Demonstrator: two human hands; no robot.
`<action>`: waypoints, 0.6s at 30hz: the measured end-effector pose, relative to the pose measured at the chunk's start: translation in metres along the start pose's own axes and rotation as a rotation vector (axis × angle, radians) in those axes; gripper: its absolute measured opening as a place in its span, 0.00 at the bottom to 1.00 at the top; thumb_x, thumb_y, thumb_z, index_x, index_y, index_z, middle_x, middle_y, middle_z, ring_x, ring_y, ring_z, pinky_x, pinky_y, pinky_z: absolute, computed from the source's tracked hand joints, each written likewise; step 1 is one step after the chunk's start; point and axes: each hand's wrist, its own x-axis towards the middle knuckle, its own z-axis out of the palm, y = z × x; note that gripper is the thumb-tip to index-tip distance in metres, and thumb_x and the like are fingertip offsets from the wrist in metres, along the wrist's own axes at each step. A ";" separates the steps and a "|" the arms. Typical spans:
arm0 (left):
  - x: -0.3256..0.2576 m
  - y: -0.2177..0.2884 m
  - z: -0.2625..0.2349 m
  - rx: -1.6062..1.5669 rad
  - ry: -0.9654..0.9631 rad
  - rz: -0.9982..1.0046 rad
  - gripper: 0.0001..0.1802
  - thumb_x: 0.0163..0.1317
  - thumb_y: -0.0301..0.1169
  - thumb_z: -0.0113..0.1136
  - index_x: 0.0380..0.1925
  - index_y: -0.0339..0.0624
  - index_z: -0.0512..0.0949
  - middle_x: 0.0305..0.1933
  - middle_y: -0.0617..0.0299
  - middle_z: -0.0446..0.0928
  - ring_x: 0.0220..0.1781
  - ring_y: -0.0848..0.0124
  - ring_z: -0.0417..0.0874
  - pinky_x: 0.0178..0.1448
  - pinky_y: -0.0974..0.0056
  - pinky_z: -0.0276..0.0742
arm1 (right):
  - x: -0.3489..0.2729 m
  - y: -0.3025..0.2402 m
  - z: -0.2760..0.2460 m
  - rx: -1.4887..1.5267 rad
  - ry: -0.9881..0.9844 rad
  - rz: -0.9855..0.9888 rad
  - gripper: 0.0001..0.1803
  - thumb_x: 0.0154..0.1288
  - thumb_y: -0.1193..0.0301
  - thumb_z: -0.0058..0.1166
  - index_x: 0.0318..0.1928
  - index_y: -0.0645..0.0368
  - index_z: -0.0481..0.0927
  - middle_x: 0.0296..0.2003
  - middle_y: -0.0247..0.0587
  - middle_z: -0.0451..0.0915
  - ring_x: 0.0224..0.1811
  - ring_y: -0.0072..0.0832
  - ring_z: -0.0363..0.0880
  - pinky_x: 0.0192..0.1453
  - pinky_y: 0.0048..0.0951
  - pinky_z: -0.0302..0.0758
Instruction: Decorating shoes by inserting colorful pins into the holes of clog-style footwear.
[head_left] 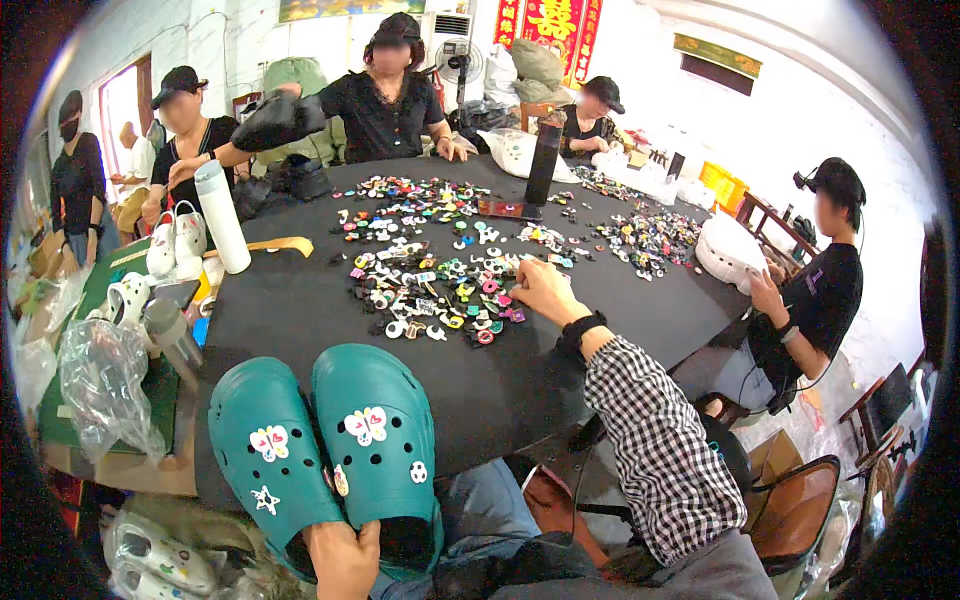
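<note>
- The pair of teal clogs (330,450) is held at the heel end by the left hand (345,560), thumb pressed over the back rim of the right-hand clog, the fingers hidden beneath
- Small decorative charms are seen fixed on both clogs' uppers: hearts, a star, a butterfly (365,424) and a ball
- Just beyond the clogs' toes, the black table (290,310) is spread with a heap of loose charms (440,290)
- The right hand (545,292) is laid on the near edge of that heap, fingers curled among the charms; whether one is pinched cannot be told
- Left of the grip, crumpled clear plastic bags (100,385) lie beside a white bottle (222,215)
- Other people are seated at the far side
</note>
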 end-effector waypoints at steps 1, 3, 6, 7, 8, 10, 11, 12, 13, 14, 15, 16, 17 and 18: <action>-0.001 -0.001 0.001 -0.003 0.001 -0.006 0.25 0.62 0.41 0.60 0.17 0.29 0.69 0.23 0.36 0.67 0.30 0.37 0.70 0.36 0.42 0.64 | -0.003 0.003 0.003 -0.012 0.038 -0.024 0.17 0.53 0.63 0.65 0.39 0.59 0.78 0.36 0.46 0.80 0.43 0.44 0.80 0.46 0.43 0.77; 0.001 -0.003 0.004 0.013 0.048 0.056 0.25 0.61 0.42 0.61 0.17 0.29 0.69 0.23 0.36 0.68 0.30 0.38 0.70 0.36 0.42 0.64 | -0.006 0.011 0.005 0.037 0.090 -0.034 0.16 0.53 0.63 0.65 0.38 0.59 0.79 0.36 0.46 0.81 0.44 0.44 0.80 0.46 0.42 0.77; 0.002 -0.003 0.004 0.016 0.009 0.011 0.25 0.61 0.42 0.61 0.18 0.30 0.70 0.23 0.36 0.69 0.30 0.37 0.71 0.36 0.41 0.64 | -0.006 0.012 0.001 0.165 0.058 -0.045 0.14 0.54 0.63 0.65 0.36 0.59 0.81 0.34 0.46 0.82 0.43 0.43 0.80 0.46 0.39 0.77; 0.002 -0.003 0.004 0.017 0.011 0.008 0.25 0.61 0.42 0.61 0.18 0.30 0.70 0.23 0.36 0.69 0.30 0.37 0.71 0.36 0.41 0.64 | -0.005 0.010 -0.001 0.237 -0.023 -0.038 0.14 0.54 0.63 0.65 0.34 0.59 0.82 0.33 0.45 0.83 0.42 0.43 0.80 0.46 0.38 0.77; 0.002 -0.002 0.004 0.015 0.008 0.010 0.25 0.61 0.42 0.61 0.18 0.30 0.70 0.23 0.36 0.69 0.31 0.37 0.71 0.37 0.41 0.65 | -0.007 0.011 -0.002 0.236 -0.021 -0.038 0.14 0.54 0.63 0.65 0.34 0.59 0.82 0.33 0.45 0.83 0.42 0.43 0.80 0.46 0.38 0.77; 0.003 -0.001 0.003 0.012 0.006 0.013 0.25 0.61 0.42 0.60 0.18 0.30 0.70 0.24 0.36 0.69 0.31 0.38 0.71 0.37 0.41 0.65 | -0.014 0.011 -0.001 0.142 -0.077 -0.145 0.13 0.54 0.62 0.66 0.33 0.59 0.84 0.30 0.45 0.84 0.36 0.40 0.82 0.43 0.36 0.77; 0.004 0.000 0.002 0.008 -0.003 0.009 0.25 0.61 0.42 0.60 0.18 0.30 0.70 0.24 0.36 0.70 0.31 0.38 0.71 0.37 0.41 0.65 | -0.018 0.006 -0.006 0.184 -0.157 -0.106 0.15 0.53 0.61 0.67 0.32 0.60 0.82 0.28 0.45 0.83 0.31 0.40 0.81 0.39 0.37 0.77; 0.004 0.000 0.001 0.004 -0.012 0.006 0.25 0.61 0.42 0.60 0.18 0.30 0.70 0.24 0.36 0.70 0.31 0.38 0.71 0.38 0.41 0.65 | -0.020 0.006 -0.004 0.184 -0.156 -0.106 0.15 0.53 0.61 0.67 0.32 0.60 0.82 0.28 0.45 0.83 0.31 0.40 0.81 0.39 0.37 0.77; 0.004 0.000 0.001 0.004 -0.012 0.007 0.25 0.61 0.42 0.60 0.18 0.30 0.70 0.24 0.36 0.70 0.31 0.38 0.71 0.38 0.41 0.65 | -0.022 0.005 -0.003 0.192 -0.142 -0.108 0.16 0.53 0.61 0.67 0.31 0.61 0.81 0.28 0.46 0.83 0.31 0.40 0.81 0.38 0.37 0.77; 0.004 -0.001 0.002 0.018 -0.003 0.010 0.25 0.61 0.42 0.60 0.18 0.30 0.70 0.24 0.36 0.70 0.31 0.38 0.71 0.38 0.41 0.65 | -0.024 0.001 -0.002 0.202 -0.129 -0.114 0.16 0.53 0.61 0.67 0.30 0.61 0.80 0.28 0.46 0.82 0.31 0.41 0.81 0.38 0.38 0.77; 0.004 -0.002 0.003 0.031 0.005 0.011 0.24 0.61 0.42 0.59 0.18 0.30 0.70 0.23 0.36 0.70 0.31 0.38 0.71 0.37 0.41 0.65 | -0.026 -0.002 -0.002 0.174 -0.107 -0.136 0.17 0.54 0.61 0.66 0.29 0.62 0.78 0.27 0.47 0.82 0.31 0.42 0.81 0.37 0.39 0.76; 0.004 -0.003 0.003 0.034 0.007 0.008 0.24 0.61 0.42 0.59 0.18 0.30 0.70 0.23 0.36 0.70 0.31 0.38 0.71 0.37 0.41 0.65 | -0.028 -0.004 -0.003 0.176 -0.108 -0.139 0.17 0.54 0.61 0.66 0.29 0.62 0.78 0.27 0.47 0.82 0.31 0.42 0.81 0.37 0.39 0.76; 0.004 -0.003 0.005 0.028 0.001 0.007 0.24 0.61 0.42 0.60 0.18 0.30 0.70 0.24 0.36 0.70 0.31 0.38 0.72 0.38 0.41 0.65 | -0.032 -0.006 -0.008 0.194 -0.104 -0.113 0.16 0.55 0.61 0.66 0.30 0.62 0.78 0.27 0.48 0.82 0.31 0.42 0.82 0.37 0.39 0.76; 0.004 -0.003 0.005 0.022 -0.004 0.006 0.24 0.61 0.42 0.60 0.18 0.29 0.70 0.24 0.36 0.70 0.31 0.38 0.72 0.38 0.41 0.65 | -0.035 -0.009 -0.013 0.212 -0.101 -0.086 0.16 0.55 0.62 0.66 0.30 0.62 0.78 0.27 0.49 0.82 0.32 0.42 0.82 0.37 0.39 0.76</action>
